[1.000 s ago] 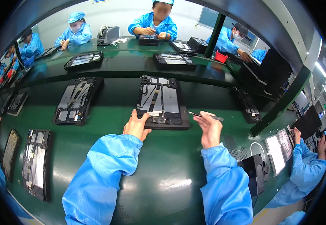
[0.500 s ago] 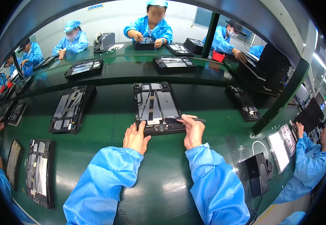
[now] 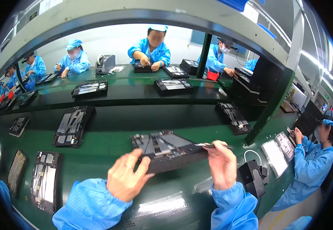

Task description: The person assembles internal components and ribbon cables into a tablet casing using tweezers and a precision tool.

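Observation:
An opened tablet [image 3: 168,145] lies in a thick black holder [image 3: 174,161], its grey battery plates and dark flex cables bare. The whole block is tilted, its front right corner higher than the left. My left hand [image 3: 129,177] grips the front left side, thumb along the front wall and fingers over the top edge. At the right corner, my right hand [image 3: 223,166] pinches slim tweezers [image 3: 202,145] and also holds the block's edge. Some right fingers are hidden behind the block.
Other opened tablets lie left [image 3: 72,126], front left [image 3: 45,182] and right [image 3: 233,118]. A black boxy device [image 3: 252,178] and a white panel [image 3: 273,158] stand right, near a green post [image 3: 270,107]. Co-workers sit across the bench and at the right.
The tablet in its holder has come nearer and turned, with its right side raised. Both hands moved toward me; the right hand now grips the corner with the tweezers still held.

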`<act>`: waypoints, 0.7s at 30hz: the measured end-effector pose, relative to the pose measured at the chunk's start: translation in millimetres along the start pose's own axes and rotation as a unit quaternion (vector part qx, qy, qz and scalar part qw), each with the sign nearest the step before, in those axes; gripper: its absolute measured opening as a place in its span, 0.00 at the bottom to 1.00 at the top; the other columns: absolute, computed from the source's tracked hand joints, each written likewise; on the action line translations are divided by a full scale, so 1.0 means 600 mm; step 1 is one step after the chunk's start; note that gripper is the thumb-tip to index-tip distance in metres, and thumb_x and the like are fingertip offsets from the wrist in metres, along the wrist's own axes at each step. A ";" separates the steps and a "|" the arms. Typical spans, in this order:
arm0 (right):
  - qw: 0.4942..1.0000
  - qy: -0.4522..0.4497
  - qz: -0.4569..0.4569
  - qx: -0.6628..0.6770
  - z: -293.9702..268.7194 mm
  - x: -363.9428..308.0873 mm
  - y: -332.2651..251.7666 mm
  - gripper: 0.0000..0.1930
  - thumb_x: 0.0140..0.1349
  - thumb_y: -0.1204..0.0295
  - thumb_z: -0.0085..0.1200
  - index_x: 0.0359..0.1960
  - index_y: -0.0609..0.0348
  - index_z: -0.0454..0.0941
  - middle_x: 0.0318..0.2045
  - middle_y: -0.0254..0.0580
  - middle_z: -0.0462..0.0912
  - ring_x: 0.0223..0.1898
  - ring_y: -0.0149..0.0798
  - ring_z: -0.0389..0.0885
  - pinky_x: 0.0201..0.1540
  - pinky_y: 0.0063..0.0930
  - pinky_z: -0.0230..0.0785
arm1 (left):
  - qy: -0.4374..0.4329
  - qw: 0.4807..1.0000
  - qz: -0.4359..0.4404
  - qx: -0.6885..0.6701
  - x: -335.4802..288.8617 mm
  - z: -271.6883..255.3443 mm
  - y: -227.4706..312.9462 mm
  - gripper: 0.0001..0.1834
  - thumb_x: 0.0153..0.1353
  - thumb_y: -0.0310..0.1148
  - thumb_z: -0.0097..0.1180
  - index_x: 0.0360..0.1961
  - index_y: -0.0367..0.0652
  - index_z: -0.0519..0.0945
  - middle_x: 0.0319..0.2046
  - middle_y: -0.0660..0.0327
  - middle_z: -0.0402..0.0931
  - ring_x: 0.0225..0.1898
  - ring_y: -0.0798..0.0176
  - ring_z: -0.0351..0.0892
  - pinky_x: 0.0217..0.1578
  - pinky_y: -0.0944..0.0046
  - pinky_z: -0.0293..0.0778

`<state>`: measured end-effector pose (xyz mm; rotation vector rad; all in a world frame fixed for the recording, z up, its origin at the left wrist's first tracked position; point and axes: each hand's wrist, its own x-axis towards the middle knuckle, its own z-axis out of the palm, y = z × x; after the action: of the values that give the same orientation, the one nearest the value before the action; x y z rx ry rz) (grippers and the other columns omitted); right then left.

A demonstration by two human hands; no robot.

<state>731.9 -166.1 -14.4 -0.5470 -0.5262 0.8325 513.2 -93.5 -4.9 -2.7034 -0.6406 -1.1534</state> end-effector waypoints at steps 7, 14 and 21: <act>0.997 -0.004 -0.073 -0.009 0.064 -0.130 -0.065 0.03 0.46 0.79 0.47 0.24 0.64 0.70 0.21 0.43 0.73 0.33 0.46 0.73 0.41 0.38 0.61 | 0.010 0.994 0.016 -0.106 -0.040 -0.143 0.089 0.24 0.31 0.29 0.65 0.33 0.32 0.70 0.29 0.50 0.73 0.27 0.54 0.76 0.28 0.64 0.73; 0.959 -0.094 -0.112 -0.242 0.142 -0.204 -0.066 0.05 0.35 0.80 0.48 0.17 0.70 0.72 0.19 0.60 0.76 0.23 0.52 0.77 0.35 0.40 0.69 | 0.015 0.993 0.027 -0.111 -0.061 -0.149 0.099 0.23 0.31 0.31 0.66 0.30 0.35 0.72 0.28 0.54 0.74 0.28 0.57 0.77 0.25 0.68 0.71; 0.960 -0.159 -0.033 -0.227 0.143 -0.199 -0.062 0.06 0.37 0.86 0.51 0.21 0.75 0.74 0.23 0.60 0.77 0.27 0.49 0.78 0.36 0.36 0.72 | 0.003 0.991 0.017 -0.135 -0.074 -0.155 0.104 0.22 0.32 0.30 0.65 0.31 0.34 0.73 0.29 0.54 0.74 0.29 0.57 0.77 0.27 0.66 0.72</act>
<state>631.0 -261.0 47.2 -0.8159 -1.0414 0.7408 451.7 -190.7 30.7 -2.9167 -0.4654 -1.3271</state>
